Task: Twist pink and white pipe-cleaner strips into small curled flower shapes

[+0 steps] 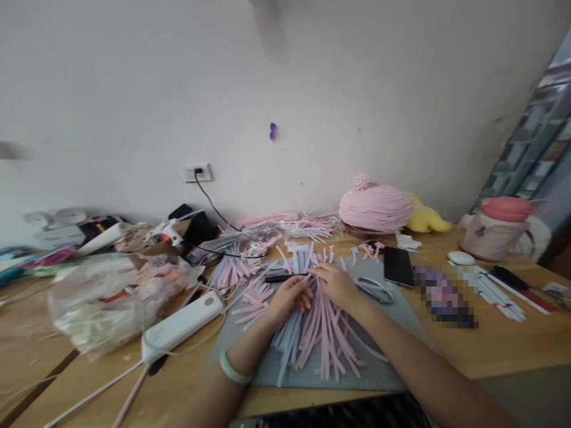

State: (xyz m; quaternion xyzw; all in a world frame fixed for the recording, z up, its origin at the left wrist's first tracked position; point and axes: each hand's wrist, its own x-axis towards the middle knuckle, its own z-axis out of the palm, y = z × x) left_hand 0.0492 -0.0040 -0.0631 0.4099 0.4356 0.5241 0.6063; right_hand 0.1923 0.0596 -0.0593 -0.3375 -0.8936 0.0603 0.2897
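Over a grey-green cutting mat (392, 356) my two hands meet, fingertips almost touching. My left hand (291, 297), curled with thumb and finger pinched, grips a short pale pipe cleaner (307, 277). The fingers of my right hand (332, 283) are closed on the same pipe cleaner from the other side, partly hiding it. Beneath both hands fan out many loose pink pipe cleaners (328, 345) and light blue pipe cleaners (286, 342). Just left of the fingertips lies a black pen-like stick (277, 278). Scissors (377, 290) with pale handles rest right of my right hand.
At left are a white power strip (182, 327) with cables and a plastic bag (111, 303) of scraps. Bundled pipe cleaners (307, 224) and a pink pompom-topped hat shape (375, 205) stand behind. A phone (398, 266) and pink-lidded container (497, 229) are at right.
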